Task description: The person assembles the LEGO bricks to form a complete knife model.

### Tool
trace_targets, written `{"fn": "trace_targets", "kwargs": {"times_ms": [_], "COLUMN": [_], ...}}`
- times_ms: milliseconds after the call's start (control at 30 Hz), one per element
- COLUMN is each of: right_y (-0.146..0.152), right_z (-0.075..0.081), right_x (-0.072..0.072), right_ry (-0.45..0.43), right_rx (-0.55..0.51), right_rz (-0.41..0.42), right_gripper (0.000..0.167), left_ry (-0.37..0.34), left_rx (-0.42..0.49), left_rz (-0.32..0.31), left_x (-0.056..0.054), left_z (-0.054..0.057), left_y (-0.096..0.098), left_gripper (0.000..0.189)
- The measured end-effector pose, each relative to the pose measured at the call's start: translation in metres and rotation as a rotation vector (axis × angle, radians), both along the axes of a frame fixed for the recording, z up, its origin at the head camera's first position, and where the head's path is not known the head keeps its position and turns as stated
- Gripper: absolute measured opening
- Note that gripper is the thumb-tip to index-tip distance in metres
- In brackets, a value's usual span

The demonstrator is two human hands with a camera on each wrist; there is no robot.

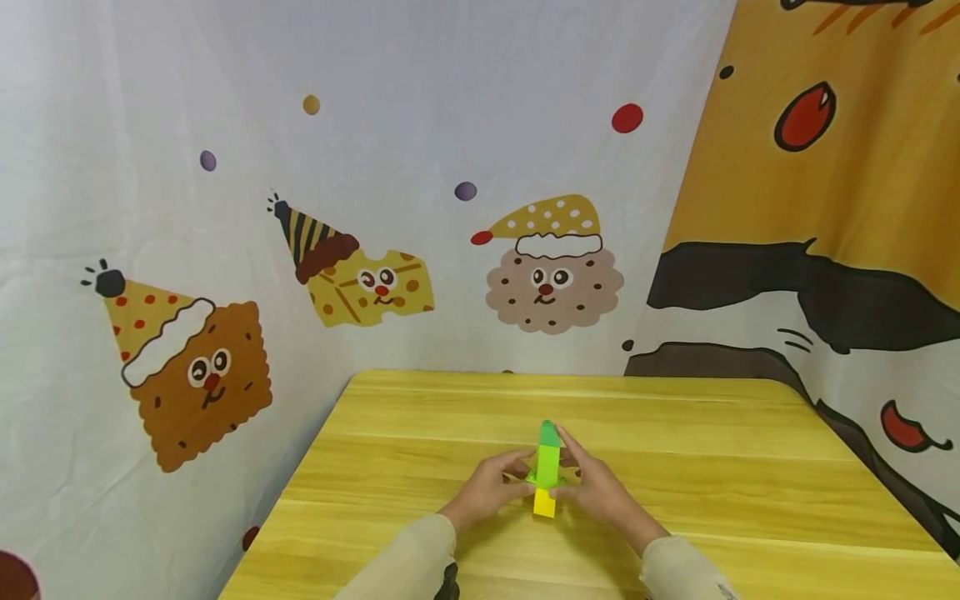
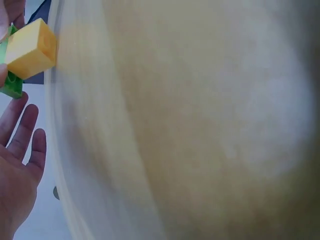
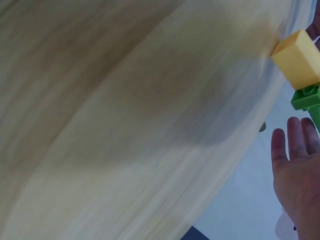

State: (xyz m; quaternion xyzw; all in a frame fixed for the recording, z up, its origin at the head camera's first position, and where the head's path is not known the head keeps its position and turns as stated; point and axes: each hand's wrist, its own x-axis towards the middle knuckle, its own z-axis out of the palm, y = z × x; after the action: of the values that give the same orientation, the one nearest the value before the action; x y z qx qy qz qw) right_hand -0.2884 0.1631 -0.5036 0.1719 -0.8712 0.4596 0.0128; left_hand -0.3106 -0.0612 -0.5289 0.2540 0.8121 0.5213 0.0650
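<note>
Between both hands stands a toy building-block figure, its long lime-green middle block (image 1: 548, 467) topped by a darker green piece (image 1: 549, 434). At its lower end is a yellow block (image 1: 544, 503). Green studded pieces (image 3: 306, 97) stick out at the sides. My left hand (image 1: 491, 492) holds the left side between thumb and forefinger, its other fingers (image 2: 22, 132) spread loosely. On the right side my right hand (image 1: 600, 492) grips it, thumb low near the yellow block and forefinger up by the top piece. The fingertips are partly hidden.
A wood-grain table (image 1: 390, 450) lies beneath the hands. Behind it hangs a white curtain (image 1: 420, 150) printed with cartoon food characters, with an orange and black print at the right.
</note>
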Motion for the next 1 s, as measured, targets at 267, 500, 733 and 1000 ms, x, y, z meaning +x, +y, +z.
{"fn": "trace_targets", "kwargs": {"times_ms": [267, 500, 733, 1000], "right_y": [0.011, 0.013, 0.013, 0.013], "right_z": [-0.007, -0.008, -0.013, -0.017], "right_x": [-0.001, -0.001, -0.002, -0.006], "right_ry": [-0.108, -0.192, -0.191, -0.188], "right_rx": [-0.021, 0.008, 0.021, 0.074], "right_rz": [0.077, 0.123, 0.151, 0.111], "right_gripper": [0.113, 0.109, 0.091, 0.081], "left_ry": [-0.015, -0.088, -0.116, -0.043], "left_rx": [0.002, -0.013, -0.082, -0.145], "left_rz": [-0.032, -0.063, -0.051, -0.047], "left_x": [0.003, 0.005, 0.004, 0.003], "left_z": [0.001, 0.002, 0.002, 0.002], "left_y": [-0.002, -0.005, -0.005, -0.001], "left_gripper": [0.059, 0.061, 0.061, 0.058]}}
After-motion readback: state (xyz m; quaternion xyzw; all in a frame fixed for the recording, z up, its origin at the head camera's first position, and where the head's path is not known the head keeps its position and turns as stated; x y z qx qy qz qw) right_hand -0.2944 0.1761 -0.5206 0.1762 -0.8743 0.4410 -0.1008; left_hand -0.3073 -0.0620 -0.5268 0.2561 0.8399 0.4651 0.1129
